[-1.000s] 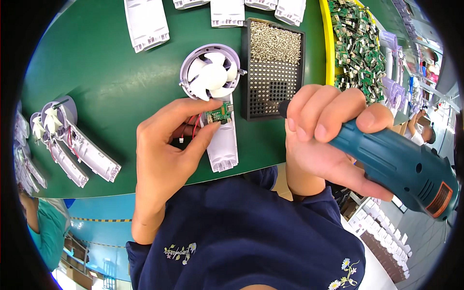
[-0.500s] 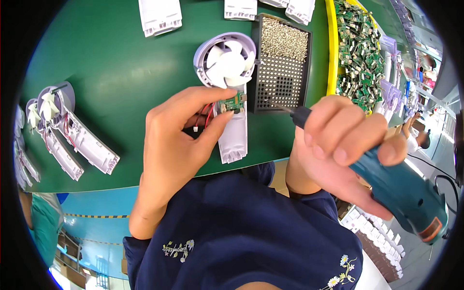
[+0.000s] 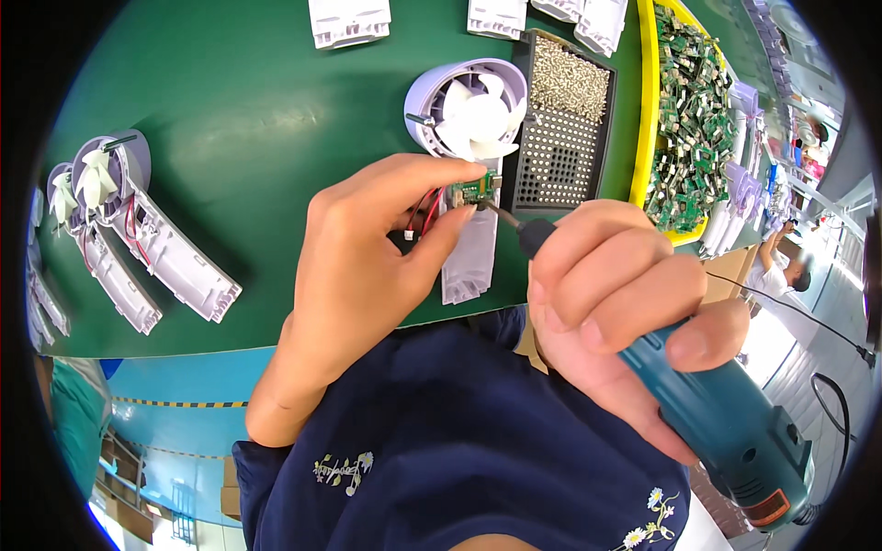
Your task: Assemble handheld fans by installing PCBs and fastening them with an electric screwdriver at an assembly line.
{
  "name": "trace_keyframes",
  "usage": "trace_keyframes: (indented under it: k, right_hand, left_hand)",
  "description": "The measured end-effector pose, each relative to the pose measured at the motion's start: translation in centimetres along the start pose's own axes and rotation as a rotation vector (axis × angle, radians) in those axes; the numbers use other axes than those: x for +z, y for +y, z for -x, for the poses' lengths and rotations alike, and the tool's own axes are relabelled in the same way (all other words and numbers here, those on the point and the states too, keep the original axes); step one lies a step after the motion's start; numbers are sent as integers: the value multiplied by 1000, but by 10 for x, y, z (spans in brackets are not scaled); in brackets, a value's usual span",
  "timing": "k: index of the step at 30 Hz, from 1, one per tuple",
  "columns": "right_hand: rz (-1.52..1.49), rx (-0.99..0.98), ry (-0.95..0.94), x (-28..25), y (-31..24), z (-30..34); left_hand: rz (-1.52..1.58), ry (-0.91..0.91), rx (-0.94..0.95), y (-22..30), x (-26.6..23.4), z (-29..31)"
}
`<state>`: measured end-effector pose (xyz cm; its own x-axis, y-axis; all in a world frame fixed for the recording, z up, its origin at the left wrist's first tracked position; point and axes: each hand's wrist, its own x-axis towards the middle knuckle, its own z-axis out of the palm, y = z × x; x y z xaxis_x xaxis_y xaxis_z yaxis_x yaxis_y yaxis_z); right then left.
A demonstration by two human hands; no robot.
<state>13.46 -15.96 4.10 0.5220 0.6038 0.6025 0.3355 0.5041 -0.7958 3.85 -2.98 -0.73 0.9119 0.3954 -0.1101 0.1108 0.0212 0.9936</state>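
One green circuit board (image 3: 473,189), left hand (image 3: 363,243) pinching it, one teal electric screwdriver (image 3: 721,418), right hand (image 3: 620,298) curled around it

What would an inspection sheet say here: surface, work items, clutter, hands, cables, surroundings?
Surface: green tabletop
Work items: circuit board over handle of central fan unit
Clutter: left fan units, screw tray, yellow bin of loose boards
Hands: left hand pinches circuit board; right hand grips power screwdriver, bit beside board, contact unclear
Cables: red wires near left hand; black cable right
Surroundings: person in teal lower left; another person far right
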Motion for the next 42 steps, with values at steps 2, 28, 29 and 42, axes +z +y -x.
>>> trace_keyframes:
  k: [2, 28, 29, 42]
  right_hand:
    - [-25, -10, 4, 4, 3, 3]
    - [966, 1099, 270, 26, -36, 9]
    - [942, 1090, 248, 26, -36, 5]
    - [619, 1302, 453, 19, -24, 21]
  left_hand:
    - [-6, 2, 5, -1, -1, 1]
    - [231, -70, 140, -9, -4, 12]
    - [228, -76, 114, -9, -6, 12]
    - [235, -130, 210, -9, -12, 8]
